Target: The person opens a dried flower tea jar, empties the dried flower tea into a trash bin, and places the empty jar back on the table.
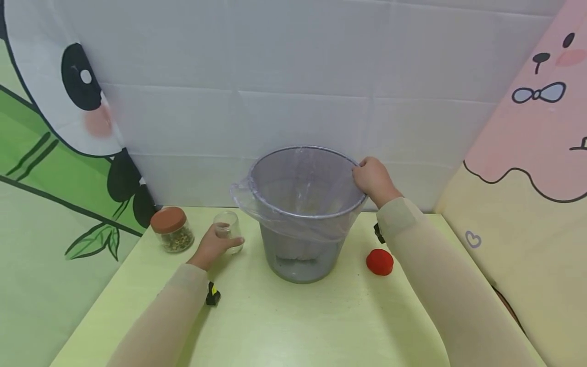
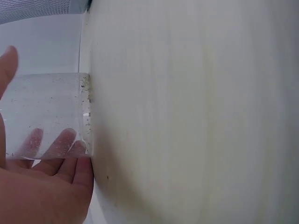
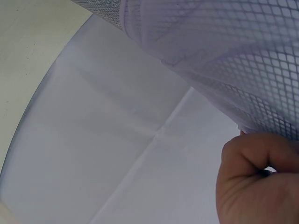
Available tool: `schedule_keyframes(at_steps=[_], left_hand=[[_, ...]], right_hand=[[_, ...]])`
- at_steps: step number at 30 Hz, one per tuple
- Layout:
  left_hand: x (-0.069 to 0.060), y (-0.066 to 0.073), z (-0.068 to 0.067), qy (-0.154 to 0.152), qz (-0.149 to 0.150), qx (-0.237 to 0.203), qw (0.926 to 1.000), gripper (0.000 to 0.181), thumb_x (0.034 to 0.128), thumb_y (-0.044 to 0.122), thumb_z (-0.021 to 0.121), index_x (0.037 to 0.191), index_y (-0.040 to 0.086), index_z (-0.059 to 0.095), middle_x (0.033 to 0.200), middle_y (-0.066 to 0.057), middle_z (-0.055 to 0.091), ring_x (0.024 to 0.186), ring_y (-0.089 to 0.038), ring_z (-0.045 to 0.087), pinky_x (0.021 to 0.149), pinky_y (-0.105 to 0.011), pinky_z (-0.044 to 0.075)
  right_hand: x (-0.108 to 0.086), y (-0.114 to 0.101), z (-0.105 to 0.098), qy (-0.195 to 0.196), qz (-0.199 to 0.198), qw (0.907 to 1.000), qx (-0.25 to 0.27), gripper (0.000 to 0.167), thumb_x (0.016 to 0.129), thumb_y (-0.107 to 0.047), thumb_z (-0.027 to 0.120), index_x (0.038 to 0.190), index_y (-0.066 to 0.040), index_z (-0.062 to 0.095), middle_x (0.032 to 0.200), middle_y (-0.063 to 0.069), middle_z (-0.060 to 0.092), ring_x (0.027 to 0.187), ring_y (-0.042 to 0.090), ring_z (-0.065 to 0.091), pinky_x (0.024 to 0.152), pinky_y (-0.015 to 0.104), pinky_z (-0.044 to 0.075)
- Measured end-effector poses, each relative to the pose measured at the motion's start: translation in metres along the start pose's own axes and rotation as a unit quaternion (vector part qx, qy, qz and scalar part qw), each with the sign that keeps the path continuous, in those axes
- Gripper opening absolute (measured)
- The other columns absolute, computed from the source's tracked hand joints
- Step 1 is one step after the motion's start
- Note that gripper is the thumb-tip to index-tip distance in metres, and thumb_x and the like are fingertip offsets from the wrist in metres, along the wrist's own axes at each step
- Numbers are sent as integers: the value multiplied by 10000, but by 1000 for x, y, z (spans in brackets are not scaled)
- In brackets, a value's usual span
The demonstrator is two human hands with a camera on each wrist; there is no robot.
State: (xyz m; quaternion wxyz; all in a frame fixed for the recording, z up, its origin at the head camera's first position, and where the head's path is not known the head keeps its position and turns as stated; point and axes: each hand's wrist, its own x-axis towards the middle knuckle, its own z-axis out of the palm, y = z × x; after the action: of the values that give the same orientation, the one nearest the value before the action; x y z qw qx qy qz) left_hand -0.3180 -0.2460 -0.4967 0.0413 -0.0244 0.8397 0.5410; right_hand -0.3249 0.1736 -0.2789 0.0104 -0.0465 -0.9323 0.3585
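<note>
A grey mesh trash can [image 1: 281, 251] stands mid-table, lined with a clear plastic bag [image 1: 245, 198] folded over its rim. My right hand [image 1: 373, 179] grips the rim on the right side, over the bag. In the right wrist view, its curled fingers are at the bag's [image 3: 196, 58] edge. Left of the can, a clear glass jar [image 1: 228, 218] without a lid stands upright, held in my left hand [image 1: 213, 248]. Fingers show through the jar's glass [image 2: 42, 102] in the left wrist view, and the thumb is on the opposite side. Small specks cling near the jar's base.
At the table's [image 1: 270, 326] back left stands a jar with a brown lid [image 1: 168, 220], partly filled with small dry bits. A red lid [image 1: 379, 261] lies right of the can. Behind the table hangs a white sheet [image 1: 183, 122], with cartoon-printed sheets at both sides.
</note>
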Motion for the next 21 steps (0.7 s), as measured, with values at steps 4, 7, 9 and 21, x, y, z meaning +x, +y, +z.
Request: schedule_keyframes(at_steps=[4, 7, 9, 21], left_hand=[[2, -1, 1, -6, -54, 74, 10000, 945, 878, 337, 837, 1553, -38, 292, 1483, -293, 446, 1368, -434, 437, 1131, -543, 368], [2, -1, 0, -32, -69, 72, 9999, 961, 888, 337, 826, 1575, -29, 262, 1506, -291, 416, 1383, -436, 416, 1143, -549, 350], [1, -1, -1, -36, -93, 32, 9999, 973, 892, 336, 821, 1589, -16, 241, 1526, -287, 392, 1398, -435, 397, 1156, -548, 333], [-12, -1, -7, -206, -133, -116, 9996, 949, 912, 303, 808, 1578, -29, 218, 1577, -290, 324, 1448, -452, 329, 1174, -565, 300]], right_hand=[[0, 1, 0, -12, 22, 10000, -4, 393, 1088, -260, 422, 1290, 65, 514, 1252, 230, 572, 1092, 345, 558, 933, 486, 498], [1, 1, 0, -11, -1, 10000, -15, 394, 1087, -257, 417, 1288, 68, 514, 1250, 231, 572, 1090, 346, 559, 931, 485, 499], [1, 0, 0, -22, -4, 10000, -5, 395, 1087, -254, 417, 1290, 71, 513, 1258, 236, 570, 1102, 352, 560, 939, 490, 498], [2, -1, -2, -56, 20, 10000, -72, 429, 1086, -252, 429, 1343, 85, 497, 1335, 263, 550, 1195, 396, 555, 1003, 526, 482]])
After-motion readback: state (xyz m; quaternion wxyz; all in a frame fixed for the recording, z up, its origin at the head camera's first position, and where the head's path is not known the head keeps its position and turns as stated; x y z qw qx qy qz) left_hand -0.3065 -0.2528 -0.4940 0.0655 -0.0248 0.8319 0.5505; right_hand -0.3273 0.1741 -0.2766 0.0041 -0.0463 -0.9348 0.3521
